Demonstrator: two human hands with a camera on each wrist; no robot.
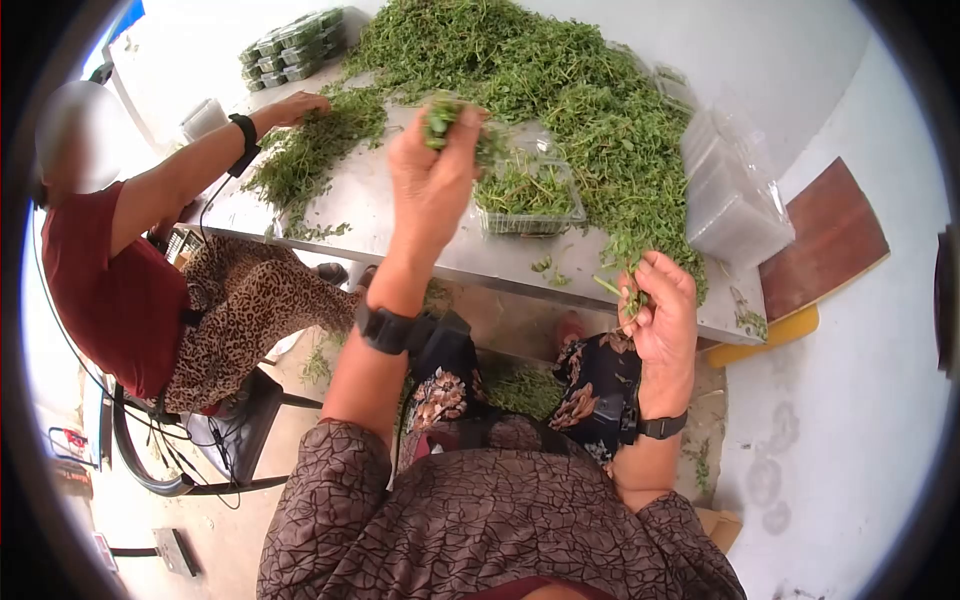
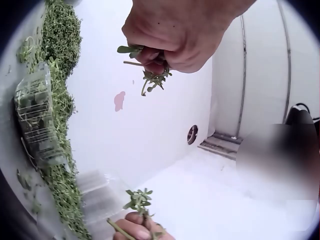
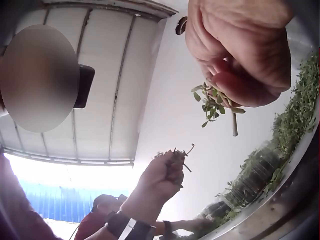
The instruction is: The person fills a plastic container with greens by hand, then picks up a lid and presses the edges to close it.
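1. Head view: the left hand (image 1: 430,180) is raised above the near edge of the metal desk (image 1: 450,257), its grip clamped on a bunch of leafy green sprigs (image 1: 440,122).
2. The right hand (image 1: 662,312) is just off the desk's near edge, thumb and fingers together, pinching a thick-stemmed green sprig (image 1: 630,292).
3. In the left wrist view, stems and leaves poke from beneath the curled left fingers; the right hand's sprig stands upright below.
4. Between the hands, a clear plastic punnet (image 1: 525,226) filled with greens sits on the desk.
5. Behind it spreads a large heap of greens (image 1: 480,55); nested clear plastic containers (image 1: 735,200) stand to its right.
6. At the far left are stacked filled packs (image 1: 292,48).
7. A second person in a maroon top (image 1: 110,285) reaches into a smaller pile of greens (image 1: 318,160).
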